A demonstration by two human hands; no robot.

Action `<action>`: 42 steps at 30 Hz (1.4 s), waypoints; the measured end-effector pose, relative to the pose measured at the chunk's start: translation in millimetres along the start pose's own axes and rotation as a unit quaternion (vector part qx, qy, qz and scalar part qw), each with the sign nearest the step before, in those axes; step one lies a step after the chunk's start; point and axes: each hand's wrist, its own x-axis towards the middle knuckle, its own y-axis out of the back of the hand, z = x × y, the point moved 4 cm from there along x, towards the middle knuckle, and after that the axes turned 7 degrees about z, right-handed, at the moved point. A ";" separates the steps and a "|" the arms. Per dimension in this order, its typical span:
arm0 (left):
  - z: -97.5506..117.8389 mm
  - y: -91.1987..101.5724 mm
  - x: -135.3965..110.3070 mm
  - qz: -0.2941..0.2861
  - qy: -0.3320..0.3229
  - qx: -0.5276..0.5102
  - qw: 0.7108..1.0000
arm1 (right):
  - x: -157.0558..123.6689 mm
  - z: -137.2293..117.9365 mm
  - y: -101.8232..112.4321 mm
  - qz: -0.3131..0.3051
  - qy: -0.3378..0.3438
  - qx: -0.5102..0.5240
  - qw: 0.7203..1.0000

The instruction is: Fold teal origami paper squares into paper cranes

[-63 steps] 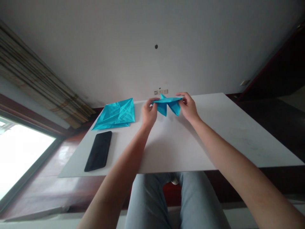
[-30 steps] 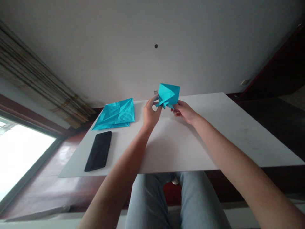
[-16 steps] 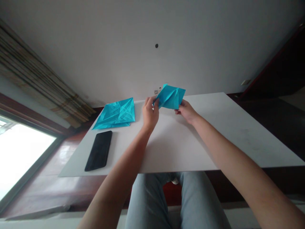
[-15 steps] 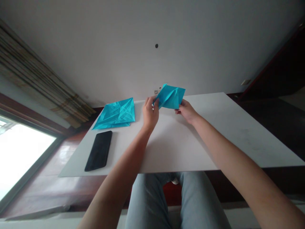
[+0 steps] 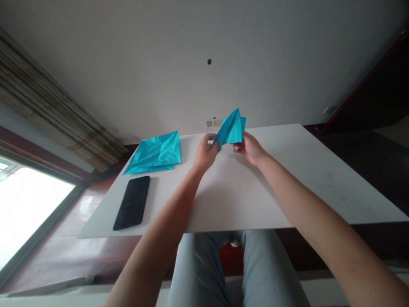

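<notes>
A folded turquoise sheet of paper [image 5: 232, 129] is held up above the far part of the white table, its creased flap pointing upward. My left hand [image 5: 206, 151] pinches its lower left corner. At the lower right edge, my right hand [image 5: 250, 148] grips the paper between thumb and fingers; some fingertips are hidden behind it. To the left lies a second turquoise folded paper [image 5: 156, 152], flat and crossed by many creases.
A black smartphone [image 5: 132, 202] lies on the white table [image 5: 239, 200] near its left front corner. Beyond the table's far edge rises a grey wall with sockets [image 5: 209, 123]. A curtain [image 5: 64, 98] and a window are at the left.
The held paper has turned and its flap has swung upward, making it look narrower. My left hand has moved slightly right and down; the right hand has barely moved.
</notes>
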 end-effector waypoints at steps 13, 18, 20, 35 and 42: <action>3.9 6.3 -0.1 0.040 -0.015 0.000 0.999 | -8.1 -1.1 -8.4 -0.071 0.069 -0.075 0.992; 2.3 -2.7 1.3 -0.032 0.053 -0.078 0.995 | -1.0 -1.5 -2.9 -0.001 0.125 -0.070 0.990; 2.5 -6.0 -1.9 -0.072 0.080 -0.094 0.990 | 1.8 -3.3 2.4 0.048 0.149 -0.084 0.984; -0.9 -8.3 -10.3 -0.119 0.129 -0.149 0.973 | -2.8 9.8 8.8 0.078 0.220 -0.209 0.950; 0.7 -9.2 -10.7 -0.117 0.120 -0.169 0.971 | 13.9 17.5 12.4 0.077 0.187 -0.116 0.972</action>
